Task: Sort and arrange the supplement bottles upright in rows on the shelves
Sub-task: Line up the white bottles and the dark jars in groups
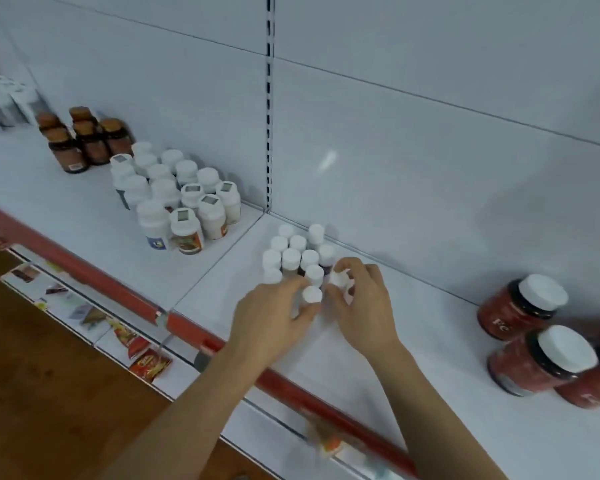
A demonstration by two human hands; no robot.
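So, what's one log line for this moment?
left hand: grips front bottle | right hand: grips white bottle | small bottles: upright cluster on shelf

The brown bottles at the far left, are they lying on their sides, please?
No, the brown bottles all stand upright, caps up.

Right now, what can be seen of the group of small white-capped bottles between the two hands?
The small white-capped bottles stand upright in a tight cluster of short rows on the white shelf, near its back panel. Caps look like smooth white plastic; the bodies are mostly hidden, a few seem dark. The left hand pinches the front bottle; the right hand grips a blurred one at the cluster's right edge.
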